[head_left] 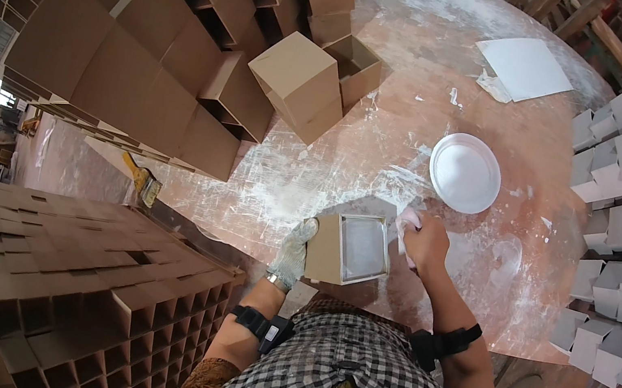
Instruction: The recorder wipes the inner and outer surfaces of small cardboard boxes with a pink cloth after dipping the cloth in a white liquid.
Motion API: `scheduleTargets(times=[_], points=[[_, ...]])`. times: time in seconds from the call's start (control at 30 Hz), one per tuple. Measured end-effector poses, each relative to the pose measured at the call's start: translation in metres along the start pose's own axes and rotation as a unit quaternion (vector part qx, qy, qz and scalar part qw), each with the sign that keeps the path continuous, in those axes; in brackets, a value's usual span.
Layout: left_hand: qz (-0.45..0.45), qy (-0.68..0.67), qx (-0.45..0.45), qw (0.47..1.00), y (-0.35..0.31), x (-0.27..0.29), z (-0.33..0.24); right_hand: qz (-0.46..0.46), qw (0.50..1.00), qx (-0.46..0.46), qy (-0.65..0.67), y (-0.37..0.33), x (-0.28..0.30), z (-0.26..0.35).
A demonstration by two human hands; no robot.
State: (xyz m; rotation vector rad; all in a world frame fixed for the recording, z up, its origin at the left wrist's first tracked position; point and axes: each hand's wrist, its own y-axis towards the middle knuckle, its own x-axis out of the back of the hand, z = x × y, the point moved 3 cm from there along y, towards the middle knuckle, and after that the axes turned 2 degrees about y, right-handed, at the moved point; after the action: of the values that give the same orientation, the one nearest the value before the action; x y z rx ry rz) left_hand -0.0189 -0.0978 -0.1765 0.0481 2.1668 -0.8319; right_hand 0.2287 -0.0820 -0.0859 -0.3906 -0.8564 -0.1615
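My left hand (293,250), in a pale knitted glove, grips the side of a small brown cardboard box (328,248). The box is tilted, and its end with a grey-white panel (363,249) and pale rim faces right. Just beyond that end, my right hand (424,244) is bare and closed around a crumpled pale pink cloth (408,225). The cloth is close to the box's rim; whether they touch I cannot tell. A round white dish (465,173) sits on the table beyond my right hand.
Brown boxes (298,77) are stacked at the far left of the stained table (396,126). More boxes (164,334) fill the near left, by a yellow-handled brush (140,180). White sheets (525,68) lie at the back; rows of white folded pieces (615,286) stand right.
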Motion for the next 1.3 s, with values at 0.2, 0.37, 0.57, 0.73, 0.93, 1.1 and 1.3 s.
scheduleTargets(times=[0.2, 0.37, 0.57, 0.73, 0.93, 1.1, 1.3], points=[[0.015, 0.024, 0.021, 0.999, -0.005, -0.011, -0.007, -0.109, 0.953, 0.271, 0.084, -0.021, -0.009, 0.072], [0.02, 0.029, -0.006, 0.999, 0.003, 0.006, -0.003, -0.074, 0.984, 0.158, 0.025, -0.014, -0.018, 0.005], [0.051, -0.013, 0.008, 0.999, 0.006, 0.011, 0.001, -0.139, 0.98, 0.122, 0.068, -0.024, -0.013, -0.003], [0.021, 0.003, 0.023, 1.0, -0.004, -0.011, -0.007, -0.103, 0.962, 0.249, 0.05, -0.019, -0.014, 0.039], [0.024, 0.027, 0.027, 0.999, 0.002, 0.003, -0.007, -0.042, 0.993, 0.099, -0.042, -0.003, -0.011, -0.005], [0.013, 0.016, 0.014, 1.0, 0.0, 0.001, -0.006, -0.137, 0.966, 0.219, 0.023, -0.004, -0.011, 0.019], [0.022, 0.041, 0.009, 0.999, 0.005, 0.013, -0.005, -0.096, 0.964, 0.248, -0.021, -0.028, -0.009, 0.004]])
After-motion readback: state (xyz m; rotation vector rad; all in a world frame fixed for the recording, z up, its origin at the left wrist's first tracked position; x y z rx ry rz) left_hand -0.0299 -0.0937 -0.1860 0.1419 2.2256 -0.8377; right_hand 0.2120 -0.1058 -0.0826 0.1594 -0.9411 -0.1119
